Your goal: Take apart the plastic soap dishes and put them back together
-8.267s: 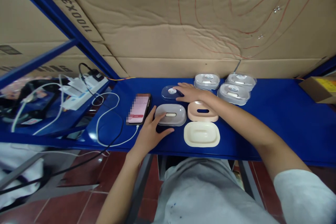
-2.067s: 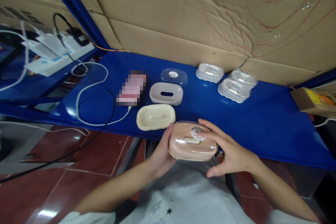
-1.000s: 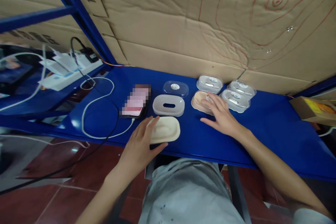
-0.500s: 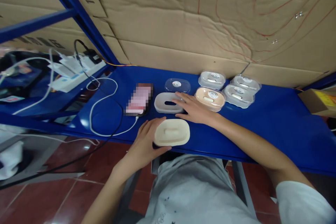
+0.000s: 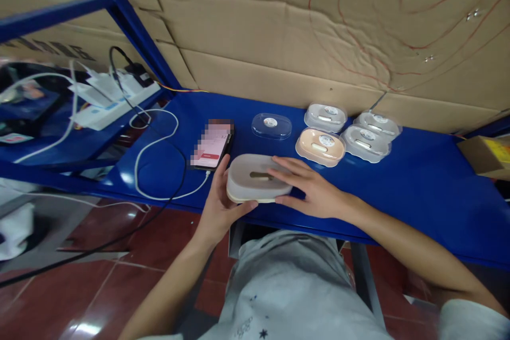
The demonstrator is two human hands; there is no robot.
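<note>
My left hand (image 5: 221,202) is closed round the left end of a cream soap dish base (image 5: 239,201), thumb at the front edge. On top of that base sits a whitish translucent shell (image 5: 247,183) with a slot in its upper face, and most of the base is hidden under it. My right hand (image 5: 314,186) grips the shell's right end, fingers across the top and thumb at the front side. Beyond them lies a clear oval cover (image 5: 272,127) with a round sticker.
Several covered dishes stand at the back right, among them a peach one (image 5: 320,147) and a grey one (image 5: 365,144). A phone (image 5: 213,143) on a white cable (image 5: 137,170) lies left. A power strip (image 5: 115,111) and a cardboard box (image 5: 482,156) flank the blue table (image 5: 402,196).
My right hand has brought the translucent shell from behind the cream base onto it. My left hand and the base have risen slightly in view.
</note>
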